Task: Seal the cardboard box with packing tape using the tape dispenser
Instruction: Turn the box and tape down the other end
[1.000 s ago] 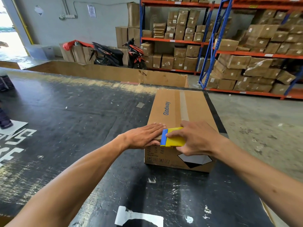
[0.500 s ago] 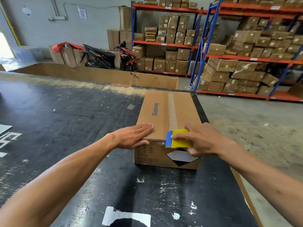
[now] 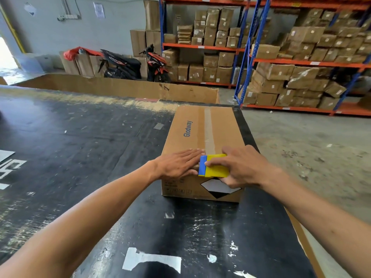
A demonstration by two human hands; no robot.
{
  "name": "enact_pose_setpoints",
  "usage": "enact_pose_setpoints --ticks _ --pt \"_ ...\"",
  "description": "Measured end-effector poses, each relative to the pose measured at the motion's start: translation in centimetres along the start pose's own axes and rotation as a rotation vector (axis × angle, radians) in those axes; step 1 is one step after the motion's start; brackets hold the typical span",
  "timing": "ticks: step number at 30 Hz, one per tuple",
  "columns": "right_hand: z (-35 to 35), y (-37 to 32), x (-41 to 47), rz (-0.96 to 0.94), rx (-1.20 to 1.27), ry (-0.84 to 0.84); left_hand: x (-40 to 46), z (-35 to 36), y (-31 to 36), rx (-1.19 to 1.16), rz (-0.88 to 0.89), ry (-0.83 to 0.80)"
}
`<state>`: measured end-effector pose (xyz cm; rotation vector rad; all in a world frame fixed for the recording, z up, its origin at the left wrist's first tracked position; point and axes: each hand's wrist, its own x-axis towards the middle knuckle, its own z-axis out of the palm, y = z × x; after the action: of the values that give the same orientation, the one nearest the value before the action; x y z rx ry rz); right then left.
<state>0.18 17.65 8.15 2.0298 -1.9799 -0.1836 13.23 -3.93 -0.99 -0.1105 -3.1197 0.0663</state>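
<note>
A long brown cardboard box (image 3: 188, 133) printed "Glodway" lies on the black table, with a strip of clear tape (image 3: 208, 129) running down its top seam. My left hand (image 3: 178, 163) rests flat on the near left part of the box top, fingers together. My right hand (image 3: 241, 167) grips a yellow tool with a blue edge (image 3: 213, 166) at the box's near top edge, over the end of the tape. Its blue edge touches my left fingertips. What lies under the tool is hidden.
The black table (image 3: 80, 147) stretches left and toward me, with white marks and a scrap of tape. Its right edge runs just past the box. A low cardboard wall (image 3: 120, 87) borders the far side. Beyond stand a motorbike (image 3: 128, 65) and shelves of boxes (image 3: 291, 67).
My right hand has slid the yellow tool left along the box's near edge until it meets my left fingers. The head view has shifted slightly; the box stays put.
</note>
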Motion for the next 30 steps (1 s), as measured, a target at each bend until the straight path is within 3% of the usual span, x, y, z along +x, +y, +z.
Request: enact_pose_setpoints --ticks 4,11,24,30 --pt "0.1 0.4 -1.0 0.003 0.03 0.048 0.0 0.1 -0.4 -0.012 -0.005 -0.01" --pt "0.4 5.0 -5.1 -0.036 0.001 -0.01 -0.2 0.2 -0.4 0.021 -0.038 -0.002" --pt "-1.1 3.6 -3.1 -0.022 -0.101 -0.092 2.1 -2.2 2.4 0.087 -0.021 0.062" --pt "-0.7 4.1 -3.5 -0.018 -0.054 -0.07 4.3 -0.3 3.3 -0.048 -0.02 0.014"
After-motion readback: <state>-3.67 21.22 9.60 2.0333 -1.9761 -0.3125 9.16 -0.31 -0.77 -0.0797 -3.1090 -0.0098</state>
